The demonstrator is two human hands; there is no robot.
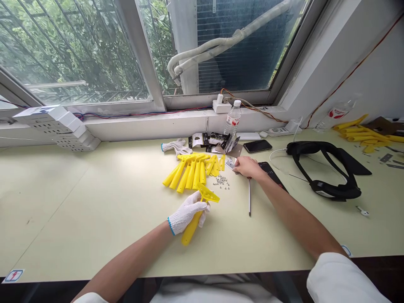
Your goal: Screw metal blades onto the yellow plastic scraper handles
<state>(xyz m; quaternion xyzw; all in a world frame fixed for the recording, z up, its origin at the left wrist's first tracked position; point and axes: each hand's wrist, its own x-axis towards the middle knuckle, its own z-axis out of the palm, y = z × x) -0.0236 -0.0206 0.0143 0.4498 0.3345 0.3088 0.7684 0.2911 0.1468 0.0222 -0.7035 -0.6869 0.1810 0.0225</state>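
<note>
My left hand (189,212), in a white knitted glove, is curled around a yellow plastic handle (192,229) with a wide flat head, near centre over the pale green tabletop (104,206). Farther right, my bare right hand (248,167) meets flat silver metal plates (230,163); I cannot tell whether it grips any.
</note>
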